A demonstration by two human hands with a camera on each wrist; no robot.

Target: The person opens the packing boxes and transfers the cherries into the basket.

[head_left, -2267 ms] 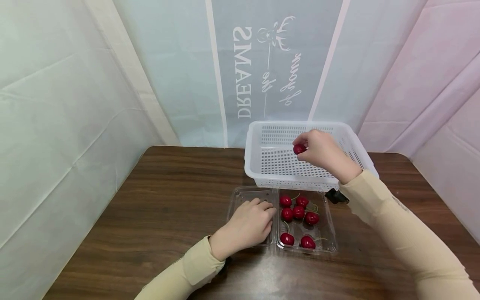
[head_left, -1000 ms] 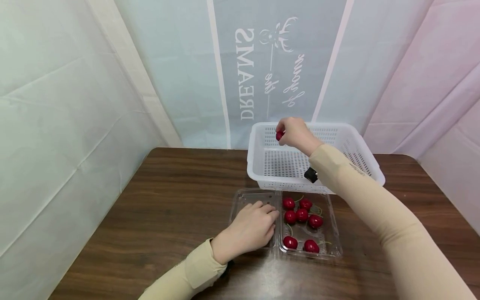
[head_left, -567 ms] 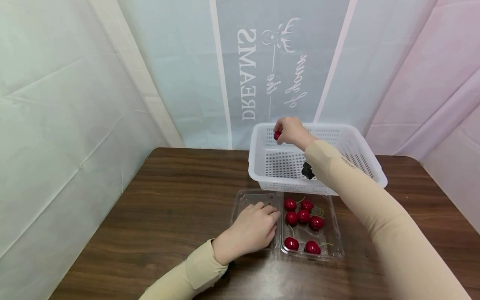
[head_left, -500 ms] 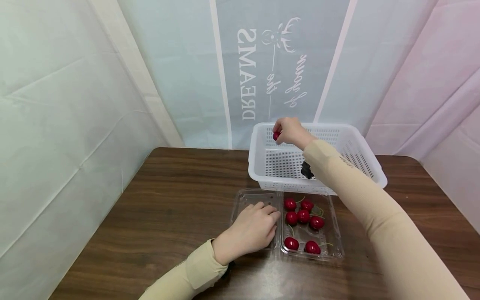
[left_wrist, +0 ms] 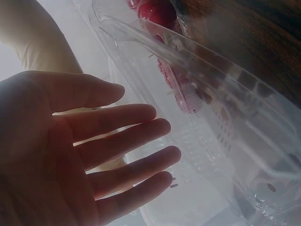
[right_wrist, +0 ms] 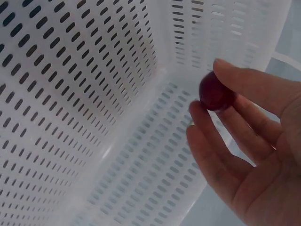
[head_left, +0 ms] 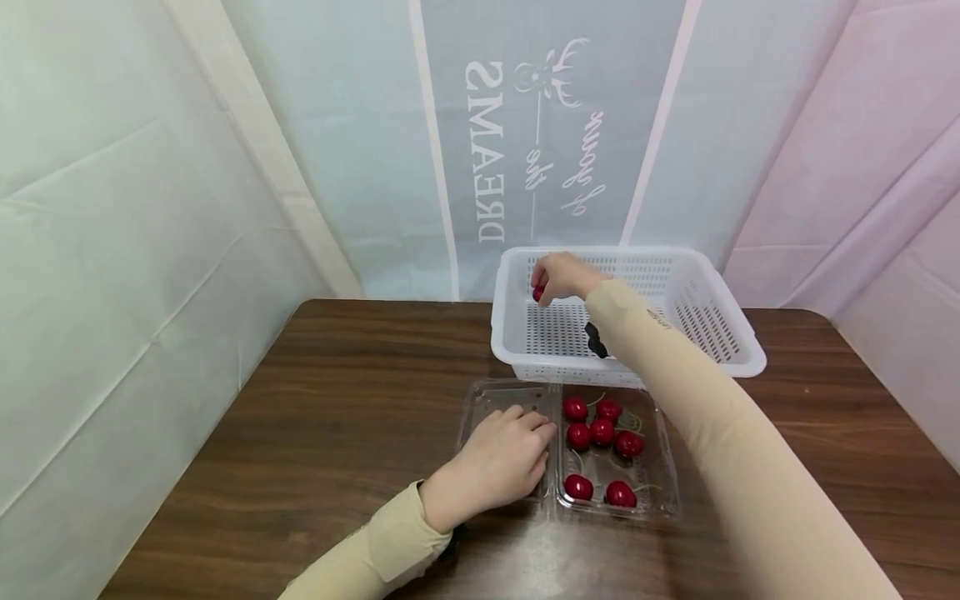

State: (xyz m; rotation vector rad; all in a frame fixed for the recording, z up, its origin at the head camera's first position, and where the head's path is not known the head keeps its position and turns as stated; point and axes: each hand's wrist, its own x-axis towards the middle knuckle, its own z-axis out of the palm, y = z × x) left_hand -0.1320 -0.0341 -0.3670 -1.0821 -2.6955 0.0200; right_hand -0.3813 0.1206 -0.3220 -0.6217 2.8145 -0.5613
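Between thumb and fingers my right hand [head_left: 562, 277] pinches a dark red cherry [right_wrist: 215, 92], inside the white slotted basket [head_left: 637, 367] near its left end. In the right wrist view the cherry hangs above the basket's slotted floor. My left hand [head_left: 498, 458] rests over the lid half of a clear plastic clamshell box [head_left: 480, 400], its fingers nearly straight in the left wrist view. Several red cherries [head_left: 602, 432] with green stems lie in the box's right half, just in front of the basket.
All of this stands on a dark wood-grain table [head_left: 337, 375]. Pale cloth with printed lettering [head_left: 487, 150] hangs behind the table, and more pale cloth [head_left: 150, 250] hangs along the left side. Black wrist straps show at both sleeves.
With the cherry pinched, my right hand has moved left across the basket and then lower into its left end. The left hand stays on the lid half.
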